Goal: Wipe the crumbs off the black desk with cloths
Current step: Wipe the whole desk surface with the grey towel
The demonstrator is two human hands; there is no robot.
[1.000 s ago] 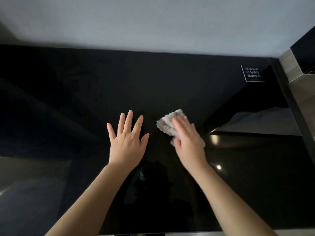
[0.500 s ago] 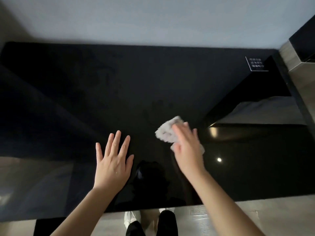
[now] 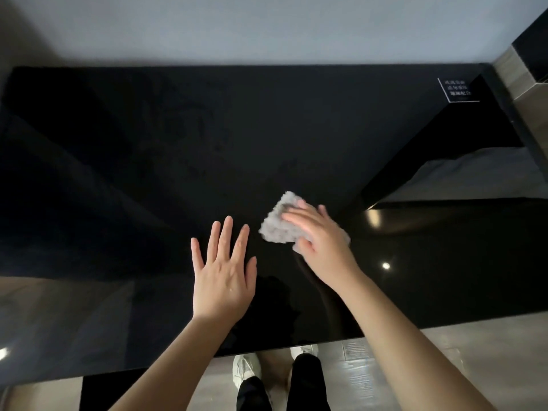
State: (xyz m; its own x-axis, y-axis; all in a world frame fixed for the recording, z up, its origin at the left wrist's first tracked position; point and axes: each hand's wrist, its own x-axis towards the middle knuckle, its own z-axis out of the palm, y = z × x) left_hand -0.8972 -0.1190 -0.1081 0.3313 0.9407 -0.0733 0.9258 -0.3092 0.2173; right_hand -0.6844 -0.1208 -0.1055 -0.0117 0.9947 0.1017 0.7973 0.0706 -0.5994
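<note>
The glossy black desk [image 3: 148, 149] fills most of the view. A crumpled grey cloth [image 3: 277, 225] lies on it right of centre. My right hand [image 3: 321, 241] presses flat on the cloth with straight fingers, covering its right part. My left hand [image 3: 224, 274] lies flat on the desk with fingers spread, just left of the cloth and apart from it. Faint smudges show on the desk surface farther back. No crumbs can be made out.
A small sign with white text [image 3: 458, 89] sits at the desk's back right corner. A pale wall [image 3: 267, 28] runs behind the desk. The desk's front edge [image 3: 296, 350] is near my body, with my shoes [image 3: 246, 372] on the wood-look floor below.
The view has pulled back, so the desk's front edge and my feet now show. My right hand keeps pressing the cloth, shifted slightly left, and my left hand stays flat beside it.
</note>
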